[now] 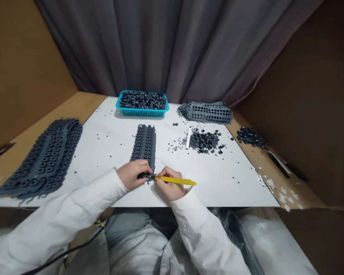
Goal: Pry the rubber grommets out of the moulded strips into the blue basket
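A dark grey moulded rubber sheet (145, 143) with rows of round rings lies flat in the middle of the white board. My left hand (134, 173) is closed on its near end, where a few black shiny pieces show under the fingers. My right hand (170, 187) pinches a yellow pen-shaped tool (179, 180). The tool's tip meets the sheet's near end beside my left fingertips. My fingers partly hide the spot being touched.
A blue basket (142, 113) full of small dark parts stands at the back. More ringed sheets (43, 156) are stacked left, others (210, 112) back right. A white stick (188, 138) lies beside a pile of black pieces (205, 141). Small bits are scattered around.
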